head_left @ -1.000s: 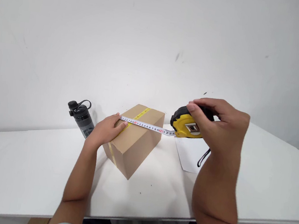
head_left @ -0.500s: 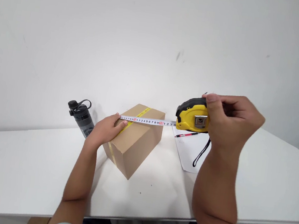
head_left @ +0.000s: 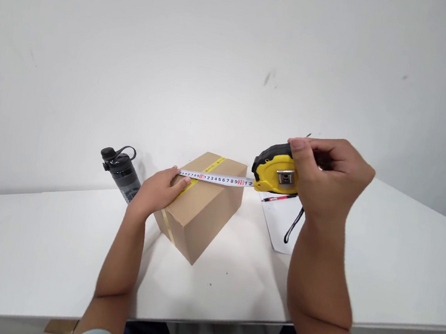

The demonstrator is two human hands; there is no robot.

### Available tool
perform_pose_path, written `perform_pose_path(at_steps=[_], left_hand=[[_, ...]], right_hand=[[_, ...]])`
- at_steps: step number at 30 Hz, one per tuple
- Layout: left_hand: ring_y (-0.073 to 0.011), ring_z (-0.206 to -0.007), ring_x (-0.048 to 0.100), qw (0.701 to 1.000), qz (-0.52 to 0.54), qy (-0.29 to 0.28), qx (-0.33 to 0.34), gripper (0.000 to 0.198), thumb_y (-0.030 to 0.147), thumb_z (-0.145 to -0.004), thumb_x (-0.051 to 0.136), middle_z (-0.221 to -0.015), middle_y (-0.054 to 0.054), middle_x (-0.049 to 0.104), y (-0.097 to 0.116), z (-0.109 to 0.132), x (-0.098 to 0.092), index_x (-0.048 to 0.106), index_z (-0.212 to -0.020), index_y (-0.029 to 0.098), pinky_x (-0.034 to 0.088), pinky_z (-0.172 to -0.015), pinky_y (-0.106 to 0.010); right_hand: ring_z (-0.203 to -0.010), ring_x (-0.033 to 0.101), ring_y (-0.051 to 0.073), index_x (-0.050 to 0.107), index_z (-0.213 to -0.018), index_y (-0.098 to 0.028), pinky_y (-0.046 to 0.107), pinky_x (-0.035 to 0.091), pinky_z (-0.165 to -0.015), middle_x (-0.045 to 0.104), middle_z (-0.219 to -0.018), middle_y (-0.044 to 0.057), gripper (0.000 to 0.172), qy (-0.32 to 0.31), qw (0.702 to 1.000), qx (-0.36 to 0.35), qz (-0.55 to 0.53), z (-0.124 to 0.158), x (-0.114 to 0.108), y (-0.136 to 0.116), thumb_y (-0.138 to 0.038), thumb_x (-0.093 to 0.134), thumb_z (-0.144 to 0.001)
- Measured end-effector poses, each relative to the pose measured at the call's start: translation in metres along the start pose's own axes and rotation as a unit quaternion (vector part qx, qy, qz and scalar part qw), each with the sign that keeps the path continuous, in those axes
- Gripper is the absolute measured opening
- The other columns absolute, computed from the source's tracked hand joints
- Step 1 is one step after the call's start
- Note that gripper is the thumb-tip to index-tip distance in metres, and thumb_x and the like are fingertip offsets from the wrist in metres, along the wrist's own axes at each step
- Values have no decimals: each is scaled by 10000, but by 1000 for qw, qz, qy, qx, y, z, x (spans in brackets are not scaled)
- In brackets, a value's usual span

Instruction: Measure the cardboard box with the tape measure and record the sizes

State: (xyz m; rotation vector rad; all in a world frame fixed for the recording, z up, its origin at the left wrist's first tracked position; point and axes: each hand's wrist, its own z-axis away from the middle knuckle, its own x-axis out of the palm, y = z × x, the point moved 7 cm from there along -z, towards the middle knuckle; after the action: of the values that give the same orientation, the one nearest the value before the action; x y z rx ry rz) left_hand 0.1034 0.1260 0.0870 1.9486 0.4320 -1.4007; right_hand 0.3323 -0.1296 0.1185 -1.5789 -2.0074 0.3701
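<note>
My right hand (head_left: 324,175) is closed round a yellow and black tape measure (head_left: 273,173), held up to the right of a cardboard box (head_left: 213,209). From its mouth the white blade (head_left: 221,180) runs left across the box top, with a red 10 and 20 showing. My left hand (head_left: 160,191) rests on the box's left edge, its thumb and fingers closed on the blade's end, which they hide. Yellow strapping tape (head_left: 213,165) crosses the box. A black wrist cord (head_left: 293,225) hangs from the tape measure.
A dark water bottle (head_left: 121,173) stands behind my left hand. White paper (head_left: 275,223) with a red pen (head_left: 280,198) on it lies right of the box, partly behind my right arm. The white table (head_left: 31,251) meets a white wall (head_left: 235,70) at the back.
My right hand and the tape measure have moved left towards the box, so less blade is out. My left hand and the box stay in place.
</note>
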Motion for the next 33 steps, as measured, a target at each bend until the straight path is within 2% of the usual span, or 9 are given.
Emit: perform_pose_path(at_steps=[4,7,10,14,19,23,26,30,33], left_hand=[[-379,-1611,509,1000,5,-2,-5,686,708,-1057,422,-1756,-104,510,-1,0,0,635,-1523,252,470,-1255,-498],[-381,-1614,505,1000,-2,-4,-5,683,698,-1062,415,-1761,-102,501,-1,1,0,638,-1522,246,471,-1258,-505],[-392,-1581,540,1000,-11,-2,-1,664,699,-1063,406,-1740,-107,533,1,1,-1,670,-1469,245,513,-1204,-501],[-394,-1513,597,1000,-23,-1,4,613,675,-1067,388,-1681,-119,600,6,2,-2,707,-1369,249,540,-1114,-490],[-379,-1374,678,999,-39,12,0,554,654,-1067,390,-1441,-122,755,9,3,-4,736,-1233,254,560,-961,-437],[-370,-1348,685,999,-42,19,2,538,644,-1072,387,-1388,-111,774,9,4,-5,743,-1193,259,556,-926,-419],[-370,-1351,682,999,-42,19,2,546,644,-1075,381,-1395,-114,770,8,4,-5,744,-1186,252,552,-916,-417],[-370,-1339,682,999,-40,21,5,552,650,-1075,379,-1384,-122,770,7,2,-5,738,-1174,243,538,-903,-418],[-354,-1245,707,999,-40,27,8,528,644,-1075,383,-1283,-115,794,7,2,-6,721,-1099,239,514,-862,-412]], right_hand=[[-731,757,233,756,-805,-263,411,635,-656,788,-821,29,314,-16,1000,14,-3,0,4,3,-550,816,-916],[-699,736,217,767,-792,-262,389,598,-630,781,-793,20,268,-31,999,15,-3,0,8,5,-503,822,-896],[-709,734,216,770,-794,-269,385,590,-638,783,-797,22,232,-53,998,14,6,-1,12,11,-472,813,-896],[-709,724,209,748,-803,-263,377,598,-653,768,-785,20,284,-78,997,19,6,-4,17,29,-523,817,-896],[-698,700,168,714,-807,-230,312,576,-613,743,-782,14,368,-62,995,81,-9,-7,19,64,-575,806,-895],[-668,681,155,709,-809,-221,289,550,-581,740,-774,17,406,-62,993,99,-13,-7,22,79,-609,794,-896],[-675,692,160,717,-804,-221,290,549,-586,750,-778,23,405,-67,994,87,-17,-7,23,78,-610,782,-898],[-713,730,188,749,-825,-238,340,590,-649,774,-809,37,398,-74,996,31,-38,-5,23,63,-625,761,-919],[-759,755,209,756,-831,-246,380,619,-705,786,-830,48,428,-62,997,-7,-50,-4,23,52,-660,742,-939]])
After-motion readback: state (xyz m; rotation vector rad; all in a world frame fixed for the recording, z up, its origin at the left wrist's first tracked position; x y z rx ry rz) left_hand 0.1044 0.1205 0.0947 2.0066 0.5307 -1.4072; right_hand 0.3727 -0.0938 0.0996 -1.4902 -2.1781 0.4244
